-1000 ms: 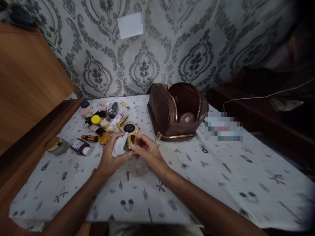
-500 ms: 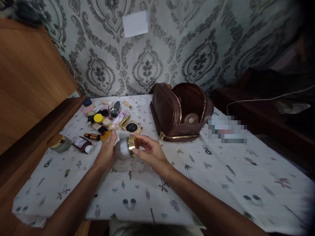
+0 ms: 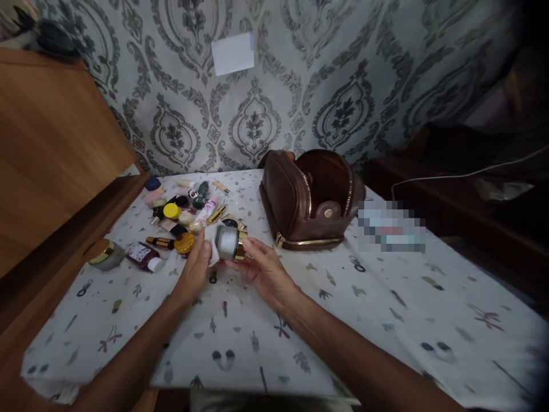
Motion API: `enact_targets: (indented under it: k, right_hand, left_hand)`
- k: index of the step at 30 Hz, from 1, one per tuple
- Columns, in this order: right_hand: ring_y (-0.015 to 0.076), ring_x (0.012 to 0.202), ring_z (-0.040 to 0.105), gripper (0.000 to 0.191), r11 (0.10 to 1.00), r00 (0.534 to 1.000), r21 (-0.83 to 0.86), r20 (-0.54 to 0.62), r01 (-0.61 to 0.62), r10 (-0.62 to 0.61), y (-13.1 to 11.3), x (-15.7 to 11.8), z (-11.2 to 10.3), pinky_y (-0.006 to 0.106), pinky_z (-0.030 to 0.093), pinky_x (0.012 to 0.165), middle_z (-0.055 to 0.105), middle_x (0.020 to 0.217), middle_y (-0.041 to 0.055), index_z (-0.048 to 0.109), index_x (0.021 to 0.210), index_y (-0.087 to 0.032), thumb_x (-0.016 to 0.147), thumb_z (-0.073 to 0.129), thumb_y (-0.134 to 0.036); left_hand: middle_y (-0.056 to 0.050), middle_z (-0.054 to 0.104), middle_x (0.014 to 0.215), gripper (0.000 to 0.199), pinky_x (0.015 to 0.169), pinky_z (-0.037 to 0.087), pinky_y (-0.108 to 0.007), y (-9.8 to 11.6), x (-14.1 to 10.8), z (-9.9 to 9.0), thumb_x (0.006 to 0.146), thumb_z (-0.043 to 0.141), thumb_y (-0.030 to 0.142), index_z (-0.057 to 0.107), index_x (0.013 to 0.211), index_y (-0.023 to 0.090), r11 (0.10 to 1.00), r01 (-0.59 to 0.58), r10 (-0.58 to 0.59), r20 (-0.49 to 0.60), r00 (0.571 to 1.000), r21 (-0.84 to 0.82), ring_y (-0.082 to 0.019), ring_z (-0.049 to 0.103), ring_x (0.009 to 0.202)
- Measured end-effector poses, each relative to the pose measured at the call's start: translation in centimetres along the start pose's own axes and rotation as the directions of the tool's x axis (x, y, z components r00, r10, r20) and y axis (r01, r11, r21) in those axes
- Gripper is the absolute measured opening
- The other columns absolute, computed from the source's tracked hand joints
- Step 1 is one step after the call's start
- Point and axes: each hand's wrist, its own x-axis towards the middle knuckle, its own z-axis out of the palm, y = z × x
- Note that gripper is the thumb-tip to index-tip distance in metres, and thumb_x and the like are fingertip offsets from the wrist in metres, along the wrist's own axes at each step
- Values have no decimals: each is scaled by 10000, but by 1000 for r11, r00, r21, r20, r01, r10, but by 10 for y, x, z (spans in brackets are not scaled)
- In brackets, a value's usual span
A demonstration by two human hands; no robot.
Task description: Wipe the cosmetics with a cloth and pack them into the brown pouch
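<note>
Above the table I hold a frosted glass cosmetic jar (image 3: 227, 240) on its side, its gold lid toward the right. My right hand (image 3: 263, 269) is closed around the gold lid. Between the fingers of my left hand (image 3: 196, 264) is a white wipe (image 3: 213, 245), pressed against the jar's base end. Just left of the wipe stands a small jar with an amber-gold lid (image 3: 184, 242). A dark red bottle with a white cap (image 3: 144, 256) lies farther left, beside another gold-lidded jar (image 3: 103, 253).
A brown cosmetic bag (image 3: 300, 206) stands unzipped at the back. Several cosmetics, including a yellow-lidded jar (image 3: 172, 210) and a gold tube (image 3: 216, 214), cluster at the back left. A blurred-out item (image 3: 391, 226) lies right of the bag. A wooden panel (image 3: 60, 126) borders the left side.
The jar has been turned and raised slightly to the right, and its label shows more clearly. The white wipe shows more at its base. My right fingers have shifted on the lid.
</note>
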Motion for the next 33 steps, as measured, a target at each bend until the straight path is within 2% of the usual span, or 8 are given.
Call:
enact_targets:
  k: [2, 6, 9, 13, 18, 24, 28, 33]
  right_hand:
    - [152, 805, 690, 308, 1000, 1000, 0, -6, -4, 4, 1, 0, -1, 285, 608, 721, 744, 892, 28, 730, 856, -148, 646, 883, -313]
    - [153, 804, 706, 303, 997, 997, 29, -11, -73, 73, 2, 2, -3, 252, 598, 713, 762, 892, 59, 736, 885, -138, 706, 848, -354]
    - [135, 776, 707, 289, 977, 986, 146, -25, -158, 163, 1, 6, -7, 224, 597, 699, 763, 884, 50, 721, 964, -149, 767, 805, -344]
    - [121, 639, 690, 307, 934, 958, 219, 29, -284, 284, -1, 9, -12, 208, 587, 620, 738, 777, 43, 689, 971, -131, 836, 727, -405]
    - [106, 552, 659, 333, 913, 937, 211, 98, -350, 336, 0, 10, -14, 162, 516, 491, 693, 657, 25, 676, 872, -118, 853, 690, -451]
    - [118, 656, 688, 400, 973, 975, 110, 116, -201, 188, 1, 9, -9, 181, 554, 618, 727, 744, 38, 706, 860, -122, 690, 839, -458]
    - [106, 719, 664, 474, 998, 992, -54, 122, 41, -34, -5, 7, -4, 196, 544, 667, 718, 871, 30, 731, 916, -143, 614, 875, -478]
    - [147, 865, 651, 688, 888, 950, -338, 139, 311, -280, -19, 3, 0, 281, 542, 811, 678, 1026, 22, 690, 1153, -224, 528, 920, -396]
  left_hand:
    - [-101, 495, 1479, 624, 1210, 239, -453, 5, -1, -1, 939, 415, 614, 473, 1424, 225, 991, -114, 112, 36, 993, 65, -277, 299, 1469]
    - [-92, 483, 1490, 506, 1209, 222, -452, 9, -2, -4, 979, 430, 463, 454, 1430, 235, 932, -321, 291, 184, 939, 168, -269, 366, 1430]
    - [-93, 505, 1470, 450, 1204, 213, -486, 4, -3, -5, 979, 451, 397, 489, 1401, 245, 873, -397, 347, 212, 914, 284, -287, 344, 1440]
    - [-112, 477, 1489, 489, 1183, 257, -487, 0, -5, -3, 969, 480, 364, 430, 1437, 234, 862, -409, 375, 166, 912, 300, -292, 356, 1431]
    - [-133, 438, 1510, 593, 1162, 309, -459, 3, -6, 1, 947, 511, 421, 344, 1472, 201, 944, -310, 303, 76, 950, 114, -280, 416, 1390]
    - [-106, 571, 1354, 568, 1121, 378, -426, 0, -8, -3, 876, 565, 537, 484, 1339, 219, 998, -62, 62, -21, 998, 25, -284, 512, 1284]
    - [-41, 705, 946, 378, 859, 542, -339, -14, -10, -10, 864, 559, 586, 624, 992, 236, 987, 134, -127, -76, 989, 92, -254, 659, 971]
    - [-12, 677, 703, 467, 613, 497, -267, -16, -15, -1, 851, 530, 656, 627, 771, 206, 984, 159, -151, -97, 984, 78, -216, 640, 714]
